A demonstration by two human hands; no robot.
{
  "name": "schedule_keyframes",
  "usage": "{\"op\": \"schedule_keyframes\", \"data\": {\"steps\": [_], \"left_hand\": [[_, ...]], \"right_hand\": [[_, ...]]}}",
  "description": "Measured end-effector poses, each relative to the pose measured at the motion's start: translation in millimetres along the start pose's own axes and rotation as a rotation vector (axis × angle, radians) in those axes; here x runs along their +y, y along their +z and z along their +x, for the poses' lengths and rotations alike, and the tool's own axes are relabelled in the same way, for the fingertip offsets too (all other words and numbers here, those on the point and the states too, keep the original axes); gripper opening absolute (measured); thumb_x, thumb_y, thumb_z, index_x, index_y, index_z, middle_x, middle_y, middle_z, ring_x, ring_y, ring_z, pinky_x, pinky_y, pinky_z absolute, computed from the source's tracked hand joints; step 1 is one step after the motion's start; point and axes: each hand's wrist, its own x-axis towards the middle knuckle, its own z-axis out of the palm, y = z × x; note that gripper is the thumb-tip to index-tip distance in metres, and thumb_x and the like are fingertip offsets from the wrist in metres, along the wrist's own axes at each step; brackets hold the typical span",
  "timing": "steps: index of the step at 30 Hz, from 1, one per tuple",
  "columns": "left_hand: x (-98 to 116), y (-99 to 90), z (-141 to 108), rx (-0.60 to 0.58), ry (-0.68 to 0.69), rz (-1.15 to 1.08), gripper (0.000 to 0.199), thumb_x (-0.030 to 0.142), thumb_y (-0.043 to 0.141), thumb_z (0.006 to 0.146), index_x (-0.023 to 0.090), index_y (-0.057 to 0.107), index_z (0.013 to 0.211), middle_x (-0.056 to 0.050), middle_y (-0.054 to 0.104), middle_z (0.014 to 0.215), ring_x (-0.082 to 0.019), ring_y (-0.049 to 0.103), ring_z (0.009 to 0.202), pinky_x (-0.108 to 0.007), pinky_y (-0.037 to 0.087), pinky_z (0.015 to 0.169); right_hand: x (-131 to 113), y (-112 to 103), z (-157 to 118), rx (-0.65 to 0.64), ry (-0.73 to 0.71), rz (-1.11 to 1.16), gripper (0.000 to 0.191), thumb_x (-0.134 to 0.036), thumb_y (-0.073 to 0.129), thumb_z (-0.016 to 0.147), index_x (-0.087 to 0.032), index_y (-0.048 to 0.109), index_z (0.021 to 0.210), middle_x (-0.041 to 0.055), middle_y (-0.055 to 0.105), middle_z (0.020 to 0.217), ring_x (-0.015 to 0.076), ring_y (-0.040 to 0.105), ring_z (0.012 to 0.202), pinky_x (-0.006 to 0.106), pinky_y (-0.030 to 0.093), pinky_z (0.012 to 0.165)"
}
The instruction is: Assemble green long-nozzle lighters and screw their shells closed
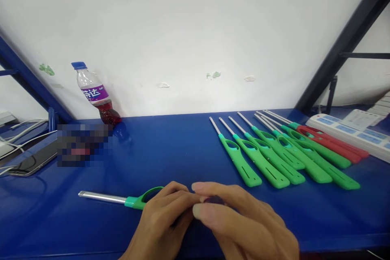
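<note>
A green long-necked gas lighter point(137, 202) lies level just above the front of the table, its silver tube pointing left. My left hand point(167, 219) is wrapped round its handle and hides most of it. Beside it, my right hand point(246, 223) has its thumb and fingers curled together at the left hand's fingertips, around the handle's hidden end. A small dark patch point(213, 200) shows between the right fingers; what it is, I cannot make out. To the right lie several more green lighters point(240, 162) in a slanting row, with red lighters point(332, 142) at its far end.
A bottle of dark red drink point(95, 93) with a blue cap stands at the back left. Near it are a phone point(33, 158), a blurred-out patch and white cables point(27, 138). A white power strip point(350, 132) lies at the right. Behind the blue table point(170, 150) rises a white wall.
</note>
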Motion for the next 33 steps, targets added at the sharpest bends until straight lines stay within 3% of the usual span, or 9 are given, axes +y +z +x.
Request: {"op": "schedule_keyframes", "data": {"steps": [7, 15, 19, 24, 28, 33], "left_hand": [[1.2, -1.2, 2.5, -0.006, 0.039, 0.012, 0.024, 0.011, 0.060, 0.105, 0.029, 0.074, 0.111, 0.005, 0.075, 0.084, -0.012, 0.070, 0.074, -0.018, 0.057, 0.068], [-0.8, -1.3, 2.9, -0.027, 0.056, 0.020, 0.021, 0.011, 0.058, 0.106, 0.027, 0.070, 0.105, 0.005, 0.076, 0.085, -0.014, 0.068, 0.072, -0.022, 0.055, 0.067], [-0.5, -0.9, 4.1, -0.031, 0.063, 0.025, 0.021, 0.011, 0.057, 0.106, 0.028, 0.071, 0.107, 0.005, 0.075, 0.084, -0.015, 0.067, 0.073, -0.022, 0.055, 0.067], [0.3, -0.1, 2.9, -0.037, 0.041, 0.016, 0.024, 0.008, 0.058, 0.104, 0.027, 0.072, 0.105, 0.004, 0.072, 0.080, -0.017, 0.066, 0.075, -0.023, 0.054, 0.065], [-1.2, 0.1, 2.3, -0.046, 0.038, 0.021, 0.024, 0.006, 0.058, 0.103, 0.026, 0.073, 0.107, 0.003, 0.074, 0.082, -0.017, 0.065, 0.074, -0.023, 0.054, 0.064], [-0.9, -2.1, 2.9, -0.051, 0.043, 0.030, 0.027, 0.005, 0.056, 0.103, 0.027, 0.071, 0.107, 0.003, 0.073, 0.083, -0.016, 0.063, 0.074, -0.023, 0.054, 0.065]], "right_hand": [[13.3, 5.2, -1.3, 0.053, -0.001, 0.143, 0.035, -0.003, 0.065, 0.097, -0.022, 0.064, 0.127, 0.0021, 0.084, 0.108, 0.0135, 0.082, 0.094, 0.020, 0.067, 0.084], [16.8, 13.0, -2.1, 0.066, 0.019, 0.225, 0.043, 0.004, 0.064, 0.094, -0.020, 0.064, 0.129, 0.0015, 0.082, 0.116, 0.0107, 0.080, 0.101, 0.018, 0.061, 0.100], [16.8, 14.2, -4.0, 0.077, 0.047, 0.239, 0.042, 0.003, 0.064, 0.094, -0.020, 0.065, 0.129, 0.0001, 0.081, 0.121, 0.0068, 0.079, 0.096, 0.012, 0.060, 0.096], [17.8, 14.0, -3.1, 0.066, 0.023, 0.235, 0.046, 0.005, 0.060, 0.093, -0.020, 0.064, 0.132, 0.0009, 0.082, 0.120, 0.0112, 0.080, 0.102, 0.018, 0.063, 0.096], [19.6, 14.2, -4.6, 0.053, 0.039, 0.260, 0.050, 0.005, 0.059, 0.093, -0.023, 0.061, 0.135, 0.0005, 0.082, 0.122, 0.0114, 0.081, 0.098, 0.019, 0.066, 0.087], [20.5, 16.0, -3.7, 0.059, 0.026, 0.267, 0.043, 0.002, 0.056, 0.097, -0.021, 0.060, 0.133, 0.0023, 0.082, 0.120, 0.0118, 0.080, 0.106, 0.019, 0.064, 0.093]]}}
